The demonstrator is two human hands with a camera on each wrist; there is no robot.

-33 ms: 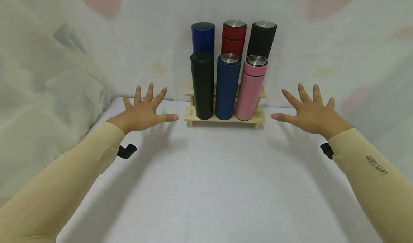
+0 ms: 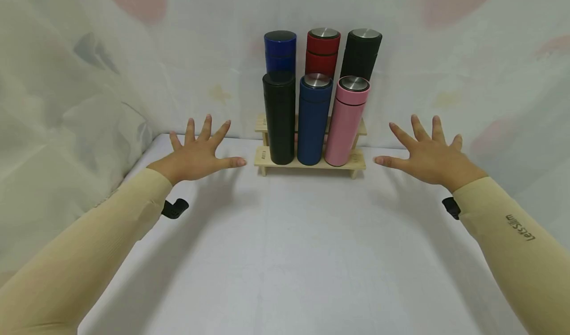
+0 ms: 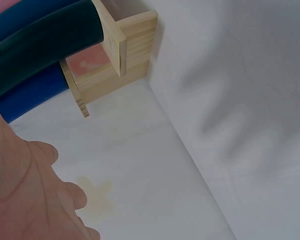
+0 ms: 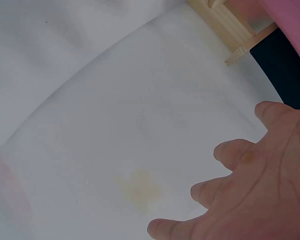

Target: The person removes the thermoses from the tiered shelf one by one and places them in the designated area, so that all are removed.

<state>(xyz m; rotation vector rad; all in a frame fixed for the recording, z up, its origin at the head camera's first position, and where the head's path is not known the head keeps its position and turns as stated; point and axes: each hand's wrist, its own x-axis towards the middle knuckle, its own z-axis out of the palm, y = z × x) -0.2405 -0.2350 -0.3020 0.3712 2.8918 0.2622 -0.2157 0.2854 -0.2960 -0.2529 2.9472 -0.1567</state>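
Observation:
Both hands hover over the table with fingers spread, holding nothing. My left hand is left of a two-tier wooden rack, my right hand right of it. On the lower tier stand a black thermos bottle, a navy one and a pink one. Behind them, partly hidden, the upper tier bears a blue bottle, a red one and another black one. In the left wrist view the rack's end shows past the palm.
A white cloth covers the table. Close behind the rack hangs a pale patterned curtain, and another pale sheet runs along the left side. Black straps show under both wrists.

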